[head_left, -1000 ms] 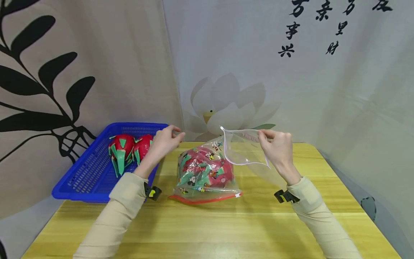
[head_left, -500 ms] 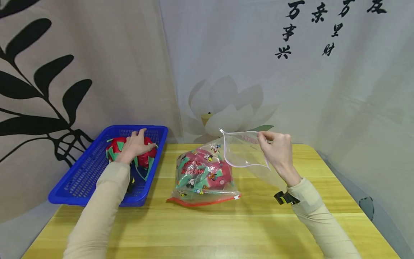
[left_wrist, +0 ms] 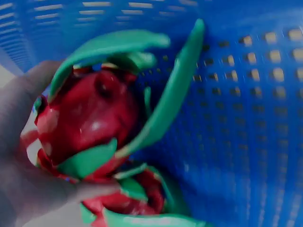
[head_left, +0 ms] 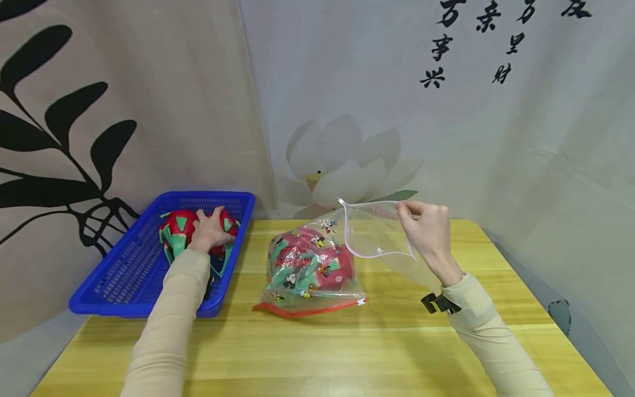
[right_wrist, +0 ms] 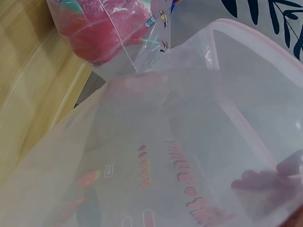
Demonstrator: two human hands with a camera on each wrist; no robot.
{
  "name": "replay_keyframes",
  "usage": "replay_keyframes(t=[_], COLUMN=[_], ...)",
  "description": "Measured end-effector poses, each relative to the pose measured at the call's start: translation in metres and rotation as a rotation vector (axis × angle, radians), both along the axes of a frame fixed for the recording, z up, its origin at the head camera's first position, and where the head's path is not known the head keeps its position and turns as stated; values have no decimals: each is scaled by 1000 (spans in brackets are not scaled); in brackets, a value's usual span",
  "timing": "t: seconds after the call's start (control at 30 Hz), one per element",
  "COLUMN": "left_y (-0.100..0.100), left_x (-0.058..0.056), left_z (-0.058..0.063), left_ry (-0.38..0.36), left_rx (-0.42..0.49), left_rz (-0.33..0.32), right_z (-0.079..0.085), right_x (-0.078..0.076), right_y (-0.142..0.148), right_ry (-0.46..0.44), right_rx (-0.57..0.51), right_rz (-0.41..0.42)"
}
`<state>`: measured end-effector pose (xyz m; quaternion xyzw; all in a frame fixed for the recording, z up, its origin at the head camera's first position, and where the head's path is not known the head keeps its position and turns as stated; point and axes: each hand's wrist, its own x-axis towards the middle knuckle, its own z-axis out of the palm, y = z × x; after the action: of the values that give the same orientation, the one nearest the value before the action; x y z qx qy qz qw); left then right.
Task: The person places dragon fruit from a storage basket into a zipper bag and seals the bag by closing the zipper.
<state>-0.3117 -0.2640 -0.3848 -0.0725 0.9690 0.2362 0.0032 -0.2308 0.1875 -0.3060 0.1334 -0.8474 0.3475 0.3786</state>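
Note:
My left hand (head_left: 208, 231) is down in the blue basket (head_left: 81, 303), its fingers and thumb around a red dragon fruit (left_wrist: 92, 118) with green, leaf-like scales. Just left of it in the head view lies a second dragon fruit (head_left: 179, 225). My right hand (head_left: 428, 231) pinches the rim of a clear zip bag (right_wrist: 156, 165) with pink printing, holding it upright with its mouth spread. Beside that bag, a printed zip bag (head_left: 312, 264) with a red zip strip lies on the table, with red and green fruit inside.
The wooden table (head_left: 317, 358) carries the basket at its left and both bags near its middle. Behind the table hangs a pale cloth (head_left: 496, 138) printed with a flower and black writing. A dark camera (head_left: 440, 302) sits on my right wrist.
My left hand has moved from above the basket's right edge down into the basket and onto the right dragon fruit. My right hand keeps its pinch on the clear bag.

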Motion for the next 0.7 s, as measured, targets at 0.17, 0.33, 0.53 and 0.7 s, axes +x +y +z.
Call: replay_keyframes(t=[0.17,0.33,0.53,0.7], left_y=[4,7,7,6], left_x=[0,1,1,1], left_z=[-7,-10,-11,-10], left_ry=[85,152,160,180], left_rx=[98,80,67,43], left_rz=[109,141,131,115], right_z=[0,1,0,-1], right_x=[-1,-1,-1,-1], right_y=[0,1,1,2], right_ry=[-3,7,4,-1], right_rx=[-10,-9,-10,-14], right_rz=[1,1,4,6])
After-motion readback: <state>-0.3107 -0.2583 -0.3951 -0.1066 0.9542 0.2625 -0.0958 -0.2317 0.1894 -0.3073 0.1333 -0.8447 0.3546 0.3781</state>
